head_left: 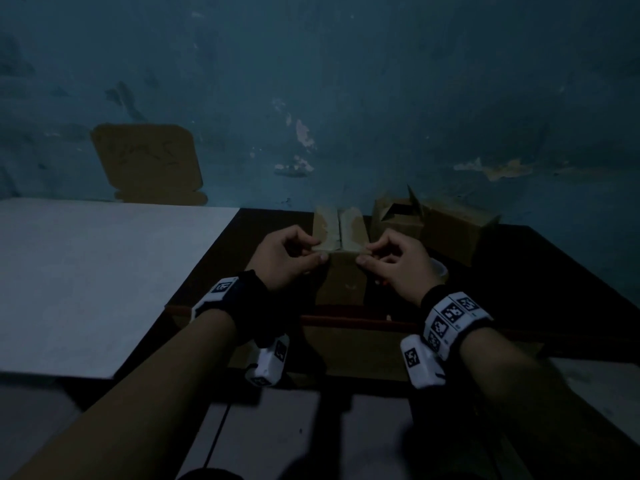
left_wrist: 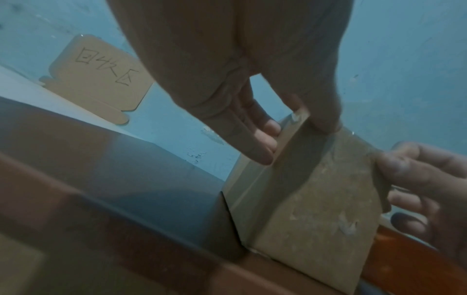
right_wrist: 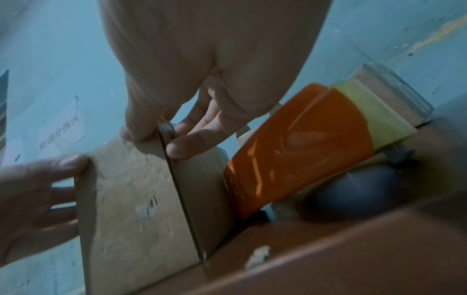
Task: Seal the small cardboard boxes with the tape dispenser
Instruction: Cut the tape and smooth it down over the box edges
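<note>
Head view: small brown cardboard box (head_left: pixel 341 268) stands at the near edge of the dark wooden bench (head_left: pixel 540 271), top flaps folded shut, centre seam showing no tape that I can see. Left hand (head_left: pixel 285 259) pinches the near top corner at 9 o'clock, right hand (head_left: pixel 398 265) the one at 3 o'clock. Step looks like flap closing. Open box (head_left: pixel 398 216) at 1 o'clock, white board (head_left: pixel 104 278) at 9.

Left wrist view: fingers (left_wrist: pixel 255 143) against the side wall, thumb on the front top edge.

Right wrist view: orange plastic tape dispenser (right_wrist: pixel 298 147) lies just beside the box at 3 o'clock, unheld. Next: right hand lets go and takes it while the left holds the flaps. Tight on that side; wall close behind.
</note>
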The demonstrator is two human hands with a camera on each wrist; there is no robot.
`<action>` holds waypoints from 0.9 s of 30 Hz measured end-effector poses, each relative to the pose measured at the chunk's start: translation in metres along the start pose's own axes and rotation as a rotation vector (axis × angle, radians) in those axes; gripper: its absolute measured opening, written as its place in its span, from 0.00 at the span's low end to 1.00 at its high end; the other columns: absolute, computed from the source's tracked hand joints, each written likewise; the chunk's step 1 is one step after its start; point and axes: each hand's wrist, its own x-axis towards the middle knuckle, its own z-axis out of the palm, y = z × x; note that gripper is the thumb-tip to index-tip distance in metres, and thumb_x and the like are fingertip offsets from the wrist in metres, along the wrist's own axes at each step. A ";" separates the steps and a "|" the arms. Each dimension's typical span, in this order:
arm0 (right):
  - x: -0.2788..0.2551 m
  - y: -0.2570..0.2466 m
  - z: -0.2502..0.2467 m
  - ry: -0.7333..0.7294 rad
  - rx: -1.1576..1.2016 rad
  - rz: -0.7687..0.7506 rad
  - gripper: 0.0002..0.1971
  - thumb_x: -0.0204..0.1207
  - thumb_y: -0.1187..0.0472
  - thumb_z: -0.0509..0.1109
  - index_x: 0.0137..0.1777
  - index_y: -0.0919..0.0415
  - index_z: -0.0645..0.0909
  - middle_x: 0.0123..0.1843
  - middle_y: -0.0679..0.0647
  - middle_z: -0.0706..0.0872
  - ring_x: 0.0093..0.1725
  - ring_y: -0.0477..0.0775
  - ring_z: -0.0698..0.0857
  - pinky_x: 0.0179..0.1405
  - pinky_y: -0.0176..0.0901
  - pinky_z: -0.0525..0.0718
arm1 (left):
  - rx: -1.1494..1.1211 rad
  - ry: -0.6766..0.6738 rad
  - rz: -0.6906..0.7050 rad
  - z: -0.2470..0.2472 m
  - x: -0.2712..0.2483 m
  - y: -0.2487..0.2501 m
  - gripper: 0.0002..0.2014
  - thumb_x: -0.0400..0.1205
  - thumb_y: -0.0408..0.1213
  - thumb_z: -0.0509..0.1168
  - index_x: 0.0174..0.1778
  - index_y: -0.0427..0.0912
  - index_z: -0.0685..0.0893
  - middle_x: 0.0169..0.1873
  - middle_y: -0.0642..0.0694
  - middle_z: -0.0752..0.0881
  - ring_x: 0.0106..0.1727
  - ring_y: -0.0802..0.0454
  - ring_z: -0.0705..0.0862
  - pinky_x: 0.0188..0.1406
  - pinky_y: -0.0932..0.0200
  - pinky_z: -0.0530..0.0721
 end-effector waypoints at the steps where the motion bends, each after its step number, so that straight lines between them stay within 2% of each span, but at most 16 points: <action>1: 0.000 0.000 0.000 0.002 -0.007 -0.008 0.11 0.70 0.62 0.79 0.40 0.55 0.77 0.49 0.62 0.86 0.35 0.42 0.84 0.31 0.41 0.87 | -0.005 0.002 0.005 0.001 0.000 0.000 0.10 0.75 0.37 0.75 0.50 0.47 0.84 0.51 0.49 0.86 0.53 0.53 0.87 0.53 0.49 0.88; 5: -0.002 0.001 0.004 -0.010 -0.093 -0.035 0.15 0.69 0.60 0.80 0.40 0.53 0.73 0.50 0.62 0.85 0.41 0.55 0.83 0.40 0.50 0.88 | 0.077 0.037 0.059 0.001 0.001 -0.007 0.10 0.74 0.40 0.75 0.49 0.49 0.83 0.49 0.53 0.86 0.51 0.61 0.86 0.50 0.58 0.85; 7: -0.002 0.001 0.007 0.003 -0.060 -0.015 0.15 0.69 0.61 0.80 0.39 0.54 0.72 0.51 0.67 0.84 0.39 0.55 0.82 0.36 0.58 0.88 | 0.096 0.041 0.072 0.000 0.003 -0.010 0.10 0.74 0.40 0.76 0.48 0.50 0.83 0.49 0.53 0.87 0.51 0.62 0.85 0.51 0.58 0.84; 8: -0.001 0.002 0.009 0.011 -0.042 -0.008 0.15 0.70 0.61 0.79 0.39 0.55 0.72 0.51 0.69 0.83 0.39 0.54 0.81 0.34 0.58 0.88 | 0.103 0.040 0.079 0.000 0.003 -0.011 0.10 0.74 0.40 0.76 0.47 0.51 0.83 0.49 0.53 0.87 0.51 0.62 0.85 0.51 0.59 0.85; 13: -0.001 0.005 0.011 0.024 -0.018 -0.024 0.16 0.71 0.62 0.78 0.39 0.55 0.70 0.51 0.72 0.81 0.37 0.54 0.80 0.30 0.50 0.87 | 0.235 0.073 0.191 0.005 0.002 -0.008 0.11 0.74 0.38 0.76 0.44 0.52 0.80 0.48 0.54 0.86 0.50 0.64 0.85 0.50 0.65 0.83; 16: 0.000 0.006 0.010 0.011 -0.037 -0.020 0.16 0.71 0.61 0.78 0.38 0.52 0.71 0.49 0.69 0.82 0.37 0.53 0.82 0.30 0.48 0.87 | 0.265 0.072 0.183 0.007 -0.001 -0.006 0.11 0.75 0.38 0.74 0.46 0.52 0.78 0.50 0.58 0.84 0.52 0.68 0.82 0.46 0.69 0.80; 18: -0.001 0.005 0.009 -0.006 -0.045 -0.020 0.15 0.72 0.60 0.78 0.40 0.55 0.72 0.46 0.68 0.82 0.37 0.54 0.82 0.30 0.48 0.87 | 0.268 0.057 0.166 0.007 -0.002 -0.004 0.10 0.76 0.39 0.73 0.47 0.52 0.78 0.51 0.59 0.83 0.52 0.70 0.81 0.46 0.69 0.79; 21: -0.001 0.004 0.005 -0.030 -0.045 -0.051 0.13 0.74 0.62 0.76 0.40 0.58 0.72 0.44 0.62 0.82 0.36 0.48 0.82 0.34 0.45 0.86 | 0.271 0.020 0.124 0.006 -0.005 -0.004 0.10 0.77 0.42 0.72 0.50 0.54 0.78 0.54 0.56 0.84 0.53 0.64 0.83 0.48 0.65 0.83; 23: 0.000 0.001 0.002 -0.055 -0.019 -0.039 0.10 0.79 0.62 0.70 0.39 0.57 0.72 0.43 0.60 0.82 0.36 0.50 0.84 0.34 0.45 0.87 | 0.183 -0.012 0.045 0.007 -0.010 -0.004 0.04 0.82 0.43 0.66 0.49 0.56 0.78 0.56 0.51 0.84 0.54 0.56 0.85 0.51 0.54 0.88; 24: 0.000 0.000 0.000 -0.067 0.003 -0.017 0.10 0.82 0.62 0.66 0.39 0.59 0.72 0.40 0.62 0.81 0.35 0.53 0.84 0.32 0.45 0.87 | 0.111 -0.016 0.009 0.007 -0.013 0.000 0.02 0.84 0.43 0.62 0.49 0.55 0.79 0.54 0.47 0.85 0.52 0.53 0.86 0.51 0.51 0.88; 26: 0.002 -0.003 -0.001 -0.084 0.039 0.028 0.11 0.85 0.61 0.60 0.42 0.66 0.72 0.36 0.64 0.79 0.34 0.57 0.83 0.28 0.42 0.84 | 0.053 0.012 -0.022 0.009 -0.015 0.005 0.09 0.87 0.45 0.55 0.46 0.52 0.79 0.47 0.39 0.85 0.47 0.47 0.86 0.49 0.48 0.87; 27: 0.003 -0.003 -0.001 -0.084 0.043 0.043 0.13 0.86 0.59 0.58 0.44 0.69 0.72 0.35 0.64 0.79 0.33 0.58 0.83 0.27 0.41 0.84 | 0.081 0.033 -0.017 0.010 -0.013 0.007 0.11 0.88 0.48 0.54 0.44 0.52 0.79 0.43 0.39 0.85 0.45 0.46 0.87 0.47 0.48 0.86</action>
